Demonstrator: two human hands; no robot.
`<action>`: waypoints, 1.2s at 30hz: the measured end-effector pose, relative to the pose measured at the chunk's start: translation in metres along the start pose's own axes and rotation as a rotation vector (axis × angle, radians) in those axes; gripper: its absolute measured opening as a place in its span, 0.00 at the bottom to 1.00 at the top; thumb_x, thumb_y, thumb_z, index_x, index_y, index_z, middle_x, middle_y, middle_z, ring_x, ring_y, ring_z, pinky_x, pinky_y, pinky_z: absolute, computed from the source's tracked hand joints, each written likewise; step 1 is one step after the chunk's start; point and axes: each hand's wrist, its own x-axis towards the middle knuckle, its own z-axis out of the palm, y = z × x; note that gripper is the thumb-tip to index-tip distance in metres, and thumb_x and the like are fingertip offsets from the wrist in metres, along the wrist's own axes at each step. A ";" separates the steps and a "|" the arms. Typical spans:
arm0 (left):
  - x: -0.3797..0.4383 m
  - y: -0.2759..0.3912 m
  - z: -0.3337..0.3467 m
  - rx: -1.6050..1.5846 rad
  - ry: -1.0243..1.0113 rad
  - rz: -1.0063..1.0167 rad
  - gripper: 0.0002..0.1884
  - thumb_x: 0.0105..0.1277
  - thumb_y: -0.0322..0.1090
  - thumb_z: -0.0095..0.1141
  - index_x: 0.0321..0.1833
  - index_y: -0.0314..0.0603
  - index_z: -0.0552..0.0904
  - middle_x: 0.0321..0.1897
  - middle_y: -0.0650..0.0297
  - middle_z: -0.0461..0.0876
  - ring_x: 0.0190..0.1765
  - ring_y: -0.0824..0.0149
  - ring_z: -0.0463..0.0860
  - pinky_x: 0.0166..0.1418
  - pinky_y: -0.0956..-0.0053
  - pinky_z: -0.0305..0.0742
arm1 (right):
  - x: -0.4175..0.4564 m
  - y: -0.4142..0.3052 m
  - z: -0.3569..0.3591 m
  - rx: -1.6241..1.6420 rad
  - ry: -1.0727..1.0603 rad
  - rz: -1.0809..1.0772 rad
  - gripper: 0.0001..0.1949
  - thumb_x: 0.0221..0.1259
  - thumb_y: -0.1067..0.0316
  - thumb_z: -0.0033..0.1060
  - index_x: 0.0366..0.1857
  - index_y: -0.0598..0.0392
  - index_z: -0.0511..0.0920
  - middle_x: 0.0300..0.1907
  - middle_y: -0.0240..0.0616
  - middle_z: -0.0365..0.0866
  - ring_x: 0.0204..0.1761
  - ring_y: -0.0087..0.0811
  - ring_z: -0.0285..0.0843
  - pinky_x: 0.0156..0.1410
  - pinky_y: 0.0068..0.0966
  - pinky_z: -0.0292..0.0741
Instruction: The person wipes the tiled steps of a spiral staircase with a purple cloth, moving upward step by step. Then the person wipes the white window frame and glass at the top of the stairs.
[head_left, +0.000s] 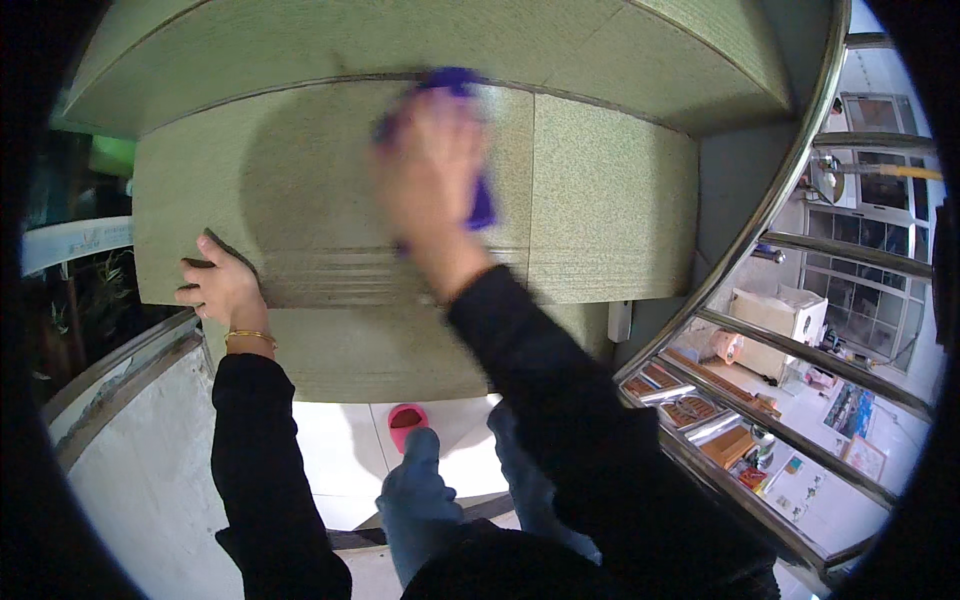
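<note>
My right hand (435, 165), blurred by motion, presses a purple cloth (481, 204) against the tread of a green tiled stair step (607, 195). The cloth shows past my fingertips near the back seam of the tread, and beside the palm. At the left part of the same tread, my left hand (225, 285) rests on the front edge with its fingers apart and nothing held. A gold-coloured bracelet (252, 337) circles that wrist. Grooved lines (337, 274) run along the tread's front.
A metal railing (780, 191) curves along the right, with a room visible far below through its bars. Another green riser (525, 45) stands behind the tread. A rough pale wall (150, 465) is at lower left. A pink slipper (407, 427) shows below on white tiles.
</note>
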 end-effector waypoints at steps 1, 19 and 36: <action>0.005 -0.006 0.003 0.014 0.010 0.003 0.42 0.68 0.70 0.28 0.72 0.41 0.58 0.70 0.35 0.50 0.67 0.30 0.59 0.69 0.45 0.58 | -0.003 -0.045 -0.001 0.006 -0.288 -0.208 0.30 0.54 0.49 0.61 0.59 0.56 0.71 0.65 0.48 0.66 0.70 0.51 0.55 0.74 0.53 0.50; -0.023 0.007 -0.003 -0.070 -0.040 0.017 0.32 0.70 0.52 0.40 0.72 0.39 0.58 0.73 0.34 0.43 0.69 0.28 0.53 0.71 0.42 0.53 | -0.015 0.195 -0.099 -0.378 0.082 0.431 0.28 0.66 0.56 0.53 0.65 0.64 0.65 0.66 0.57 0.64 0.68 0.52 0.60 0.74 0.43 0.54; -0.018 0.007 -0.005 -0.180 -0.140 -0.037 0.33 0.66 0.51 0.46 0.70 0.39 0.63 0.74 0.39 0.45 0.71 0.30 0.51 0.75 0.45 0.46 | 0.037 -0.280 0.124 0.345 -0.544 -1.021 0.27 0.64 0.46 0.49 0.65 0.45 0.68 0.72 0.36 0.60 0.76 0.44 0.48 0.78 0.44 0.44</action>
